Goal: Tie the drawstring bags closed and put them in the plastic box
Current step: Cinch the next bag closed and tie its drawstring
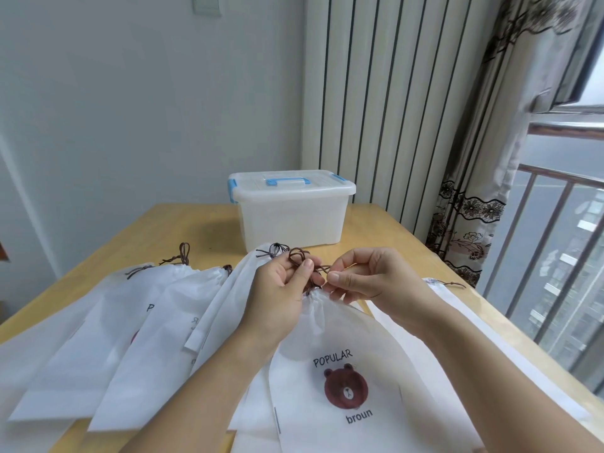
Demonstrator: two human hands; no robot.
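Observation:
A white drawstring bag (pixel 340 361) with a brown bear print and the words POPULAR and broun lies in front of me, its mouth gathered. My left hand (pixel 281 289) pinches a loop of its brown drawstring (pixel 298 256) between thumb and fingers. My right hand (pixel 362 276) pinches the other end of the cord, just right of the left hand. The translucent plastic box (pixel 291 220) with blue latches stands behind them on the table, its lid on.
Several more white drawstring bags (pixel 140 325) fan out to the left, and one lies to the right (pixel 457 308). The wooden table (pixel 385 233) ends near a radiator, a curtain (pixel 474 223) and a window railing on the right.

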